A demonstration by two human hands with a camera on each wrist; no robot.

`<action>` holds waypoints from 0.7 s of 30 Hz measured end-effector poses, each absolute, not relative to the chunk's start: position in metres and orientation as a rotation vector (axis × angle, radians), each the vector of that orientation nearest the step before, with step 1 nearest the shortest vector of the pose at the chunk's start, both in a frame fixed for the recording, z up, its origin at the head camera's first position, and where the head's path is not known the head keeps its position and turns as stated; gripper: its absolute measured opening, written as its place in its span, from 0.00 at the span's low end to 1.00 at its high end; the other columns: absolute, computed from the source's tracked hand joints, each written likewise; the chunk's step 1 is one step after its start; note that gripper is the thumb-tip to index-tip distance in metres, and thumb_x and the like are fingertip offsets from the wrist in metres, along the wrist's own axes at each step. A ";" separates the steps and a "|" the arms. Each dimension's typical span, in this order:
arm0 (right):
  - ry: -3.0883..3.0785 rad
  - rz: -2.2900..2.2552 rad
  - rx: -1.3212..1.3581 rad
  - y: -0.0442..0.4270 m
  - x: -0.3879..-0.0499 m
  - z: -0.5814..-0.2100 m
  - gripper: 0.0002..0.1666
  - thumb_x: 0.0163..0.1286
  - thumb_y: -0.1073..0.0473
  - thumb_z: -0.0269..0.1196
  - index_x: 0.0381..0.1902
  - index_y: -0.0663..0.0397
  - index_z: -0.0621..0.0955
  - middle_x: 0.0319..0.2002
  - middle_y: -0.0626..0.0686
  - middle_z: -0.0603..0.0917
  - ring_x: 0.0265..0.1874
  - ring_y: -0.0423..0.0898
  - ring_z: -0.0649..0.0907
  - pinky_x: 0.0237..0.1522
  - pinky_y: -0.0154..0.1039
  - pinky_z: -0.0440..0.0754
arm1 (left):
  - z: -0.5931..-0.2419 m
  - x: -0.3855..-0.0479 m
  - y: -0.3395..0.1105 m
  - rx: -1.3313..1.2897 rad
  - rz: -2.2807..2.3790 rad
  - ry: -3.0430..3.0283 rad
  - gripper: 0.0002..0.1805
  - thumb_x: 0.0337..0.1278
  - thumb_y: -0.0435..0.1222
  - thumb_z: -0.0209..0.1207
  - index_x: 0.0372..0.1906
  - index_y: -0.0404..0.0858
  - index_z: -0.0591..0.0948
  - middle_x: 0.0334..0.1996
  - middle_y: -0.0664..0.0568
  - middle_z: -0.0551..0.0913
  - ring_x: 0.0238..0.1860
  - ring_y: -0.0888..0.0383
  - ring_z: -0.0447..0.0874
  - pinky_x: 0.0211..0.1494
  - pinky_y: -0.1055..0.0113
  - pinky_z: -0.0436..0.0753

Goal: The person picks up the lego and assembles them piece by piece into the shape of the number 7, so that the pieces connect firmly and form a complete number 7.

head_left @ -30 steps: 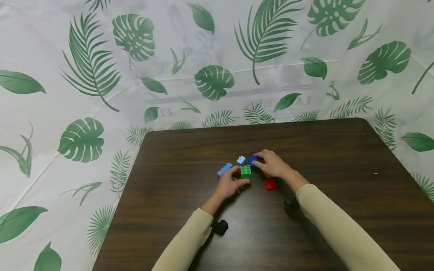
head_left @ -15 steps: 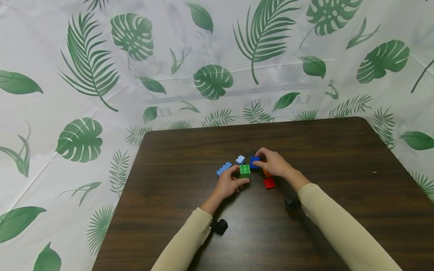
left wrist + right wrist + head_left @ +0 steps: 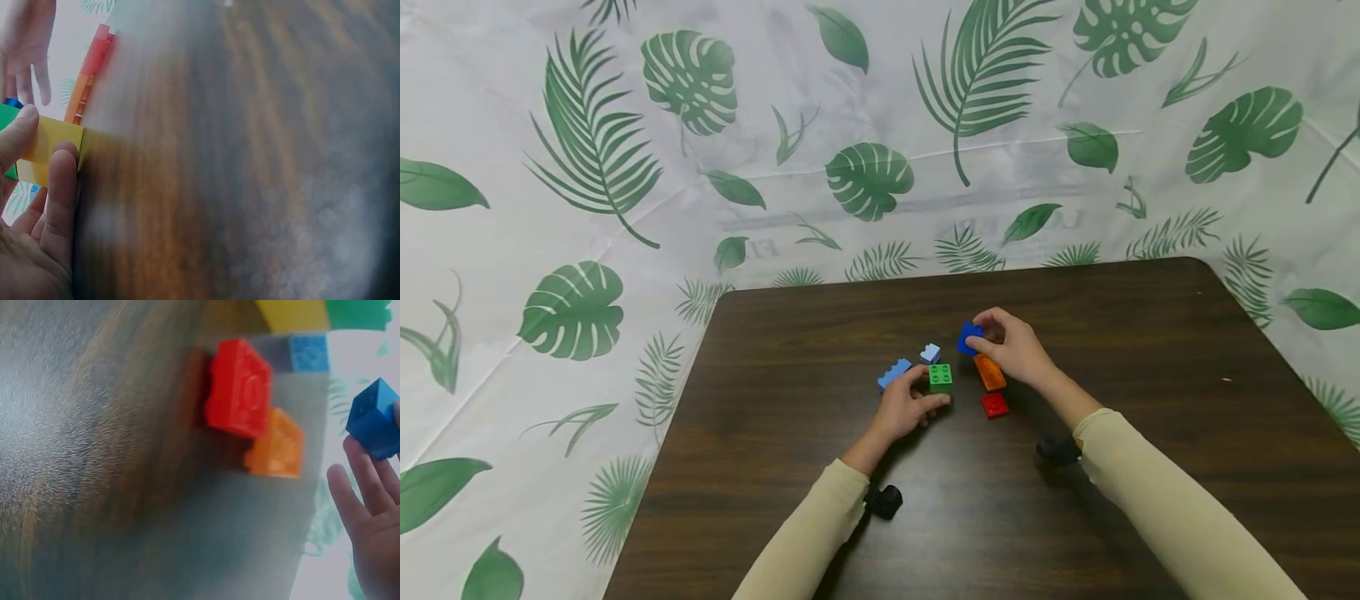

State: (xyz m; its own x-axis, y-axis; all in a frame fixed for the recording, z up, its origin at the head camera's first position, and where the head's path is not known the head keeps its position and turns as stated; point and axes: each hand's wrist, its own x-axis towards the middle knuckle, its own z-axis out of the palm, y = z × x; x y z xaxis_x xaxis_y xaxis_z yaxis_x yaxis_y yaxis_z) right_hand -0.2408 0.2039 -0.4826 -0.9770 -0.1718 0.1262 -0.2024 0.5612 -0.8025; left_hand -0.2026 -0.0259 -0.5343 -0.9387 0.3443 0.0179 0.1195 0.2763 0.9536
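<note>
My left hand point(image 3: 904, 407) pinches a small stack on the table, a green brick point(image 3: 940, 377) on top of a yellow brick point(image 3: 55, 139). The yellow one shows in both wrist views. Thumb and fingers lie on opposite sides of it in the left wrist view. My right hand point(image 3: 1017, 346) grips a dark blue brick point(image 3: 375, 419), raised off the table in the right wrist view. Below that hand lies an orange brick point(image 3: 990, 373), with a red brick point(image 3: 995, 406) at its near end.
A light blue brick point(image 3: 894, 373) lies just left of my left hand. Behind the green brick stands a small pale blue brick point(image 3: 930, 353). The dark wooden table point(image 3: 790, 350) meets a leaf-patterned sheet point(image 3: 790, 192) at its back and left edges.
My right hand has lifted the dark blue brick and drawn it up and to the right, uncovering the orange brick. My left hand has stayed in place with its stack.
</note>
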 end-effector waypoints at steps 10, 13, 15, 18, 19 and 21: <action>-2.756 1.400 0.599 0.187 -0.220 -0.452 0.26 0.69 0.60 0.65 0.64 0.60 0.75 0.53 0.59 0.77 0.51 0.57 0.81 0.51 0.52 0.82 | -0.535 -0.203 -0.029 0.429 1.717 2.355 0.19 0.55 0.37 0.70 0.52 0.44 0.80 0.39 0.50 0.82 0.21 0.54 0.82 0.18 0.63 0.81; -2.747 1.415 0.658 0.180 -0.213 -0.447 0.25 0.68 0.59 0.66 0.62 0.58 0.77 0.53 0.58 0.79 0.49 0.55 0.82 0.50 0.50 0.83 | -0.535 -0.204 -0.029 0.449 1.714 2.356 0.18 0.55 0.37 0.70 0.51 0.44 0.80 0.36 0.51 0.82 0.21 0.54 0.82 0.18 0.63 0.81; -2.758 1.396 0.706 0.176 -0.209 -0.446 0.25 0.68 0.59 0.66 0.62 0.57 0.77 0.53 0.56 0.80 0.49 0.53 0.82 0.49 0.49 0.83 | -0.535 -0.204 -0.029 0.460 1.717 2.352 0.17 0.56 0.37 0.70 0.50 0.45 0.80 0.35 0.51 0.82 0.21 0.54 0.82 0.18 0.63 0.81; -2.774 1.302 0.787 0.171 -0.205 -0.445 0.26 0.67 0.59 0.67 0.62 0.56 0.76 0.53 0.54 0.81 0.48 0.50 0.82 0.49 0.48 0.84 | -0.535 -0.204 -0.029 0.470 1.713 2.347 0.16 0.56 0.37 0.69 0.49 0.45 0.80 0.35 0.51 0.82 0.21 0.54 0.82 0.18 0.63 0.81; -2.779 1.267 0.812 0.170 -0.204 -0.445 0.26 0.67 0.59 0.67 0.62 0.56 0.77 0.52 0.53 0.82 0.48 0.49 0.82 0.49 0.48 0.84 | -0.535 -0.204 -0.029 0.471 1.713 2.344 0.16 0.57 0.37 0.69 0.49 0.46 0.80 0.35 0.51 0.82 0.21 0.53 0.82 0.18 0.63 0.81; -2.787 1.192 0.856 0.168 -0.202 -0.444 0.26 0.67 0.59 0.68 0.62 0.54 0.77 0.51 0.51 0.81 0.48 0.48 0.82 0.48 0.48 0.83 | -0.534 -0.203 -0.029 0.471 1.709 2.339 0.16 0.57 0.37 0.69 0.50 0.46 0.80 0.37 0.51 0.82 0.21 0.53 0.82 0.18 0.63 0.81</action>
State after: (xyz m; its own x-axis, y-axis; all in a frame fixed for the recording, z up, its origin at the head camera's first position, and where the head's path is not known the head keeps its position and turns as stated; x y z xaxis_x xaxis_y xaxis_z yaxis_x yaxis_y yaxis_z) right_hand -0.2023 0.1684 -0.4440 -0.8522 -0.4840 0.1989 -0.4781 0.5657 -0.6718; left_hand -0.2035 -0.0286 -0.5343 -0.9277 0.3728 0.0215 0.1338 0.2780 0.9512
